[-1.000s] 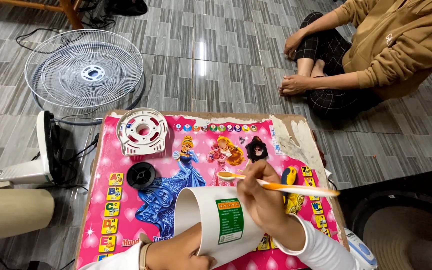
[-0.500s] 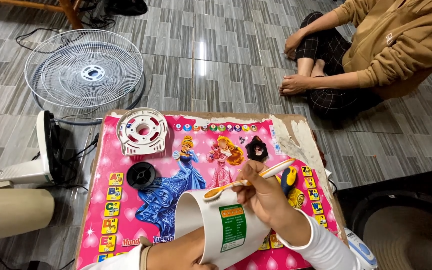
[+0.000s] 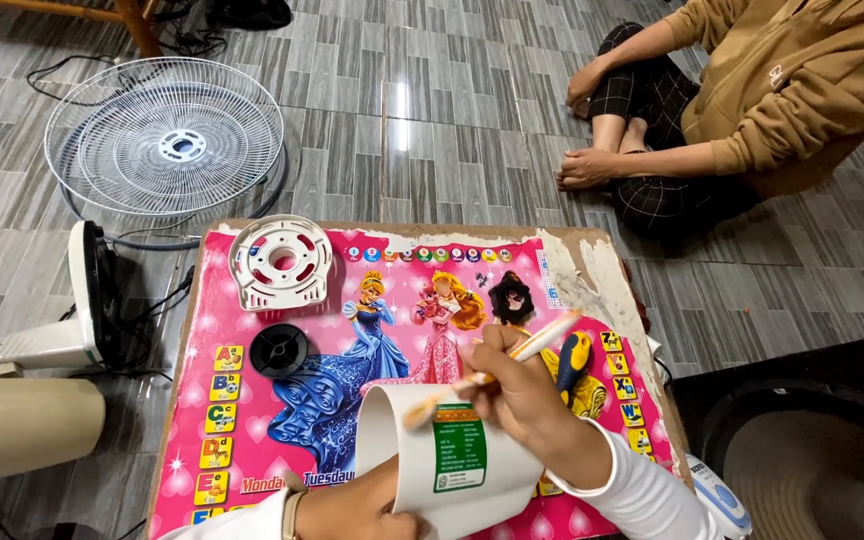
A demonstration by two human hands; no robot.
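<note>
White plastic tub [image 3: 442, 465] with a green label, tilted with its open mouth up-left, is held low over the pink cartoon-print bench [image 3: 252, 400]; it is judged light, stiff-walled and smooth, so best gripped round the lower body. The left hand [image 3: 362, 510] is wrapped round its base. The right hand [image 3: 527, 395] is closed on a thin brush [image 3: 492, 370] angled into the mouth.

The left hand [image 3: 357, 505] was cut off by the bottom edge under the white tub [image 3: 452, 460]. The brush [image 3: 487, 375] tip was motion-blurred (bristles unreadable). The right hand [image 3: 527, 395] hid part of a screwdriver [image 3: 572, 358].
</note>
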